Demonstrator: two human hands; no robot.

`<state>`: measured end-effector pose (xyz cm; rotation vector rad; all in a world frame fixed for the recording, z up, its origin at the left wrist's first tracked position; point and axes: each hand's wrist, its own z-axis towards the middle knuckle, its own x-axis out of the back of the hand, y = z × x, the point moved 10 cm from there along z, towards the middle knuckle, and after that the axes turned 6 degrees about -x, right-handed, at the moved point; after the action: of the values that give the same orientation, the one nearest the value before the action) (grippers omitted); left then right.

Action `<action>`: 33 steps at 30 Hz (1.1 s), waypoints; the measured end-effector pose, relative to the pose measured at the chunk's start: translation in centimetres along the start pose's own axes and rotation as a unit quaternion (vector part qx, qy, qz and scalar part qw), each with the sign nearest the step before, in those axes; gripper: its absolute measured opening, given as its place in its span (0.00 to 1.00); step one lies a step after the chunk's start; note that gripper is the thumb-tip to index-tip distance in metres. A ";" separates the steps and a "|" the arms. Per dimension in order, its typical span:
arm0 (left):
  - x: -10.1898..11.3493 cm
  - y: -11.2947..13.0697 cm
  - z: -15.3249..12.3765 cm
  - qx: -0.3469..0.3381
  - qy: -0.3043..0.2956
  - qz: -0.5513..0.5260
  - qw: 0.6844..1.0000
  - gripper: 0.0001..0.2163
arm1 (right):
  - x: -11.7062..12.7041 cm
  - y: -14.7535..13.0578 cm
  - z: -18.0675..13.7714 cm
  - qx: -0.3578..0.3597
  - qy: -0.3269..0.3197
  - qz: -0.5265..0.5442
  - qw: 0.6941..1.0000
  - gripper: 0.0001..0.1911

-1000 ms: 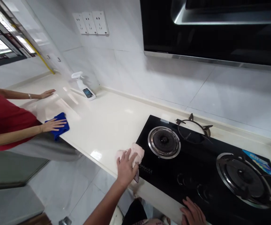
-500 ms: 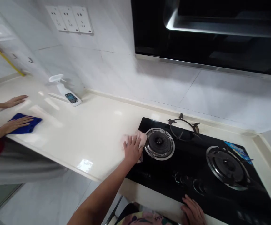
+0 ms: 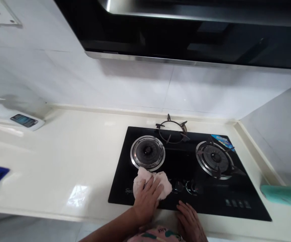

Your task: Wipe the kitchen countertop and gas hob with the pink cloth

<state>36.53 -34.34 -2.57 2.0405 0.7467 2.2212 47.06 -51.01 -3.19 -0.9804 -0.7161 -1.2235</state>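
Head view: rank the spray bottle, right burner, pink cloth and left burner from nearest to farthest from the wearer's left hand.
1. Pink cloth, under the left hand.
2. Left burner, directly ahead.
3. Right burner, ahead and to the right.
4. Spray bottle, at far left.

Pale pinkish cloth (image 3: 164, 186), bunched and wrinkled, lies at front left on the stove (image 3: 179, 161), by the left burner's (image 3: 147, 151) near rim and beside the knobs (image 3: 178, 186). Stove is flat, glossy black, two round burners, shiny metal rims, blue sticker (image 3: 222, 141) at far right corner.
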 end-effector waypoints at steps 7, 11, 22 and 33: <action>1.6 0.0 13.1 0.033 0.047 -0.007 0.998 0.26 | 0.8 -0.4 0.9 0.024 0.042 -0.009 0.999 0.17; 2.1 0.8 19.8 -0.017 0.054 0.007 0.998 0.23 | 0.4 -0.3 0.9 0.016 0.025 0.015 0.999 0.16; 1.4 3.1 26.8 -0.081 0.029 0.006 0.996 0.18 | -0.4 -0.6 0.6 -0.036 0.012 0.024 0.999 0.17; -2.4 8.8 22.5 -0.279 -0.119 -0.045 0.952 0.14 | -1.4 -0.4 -0.1 -0.041 -0.039 0.011 0.998 0.17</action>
<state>60.72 -35.75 -1.06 1.8796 0.1535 1.8112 46.40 -50.52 -4.41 -1.1053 -0.7183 -1.2085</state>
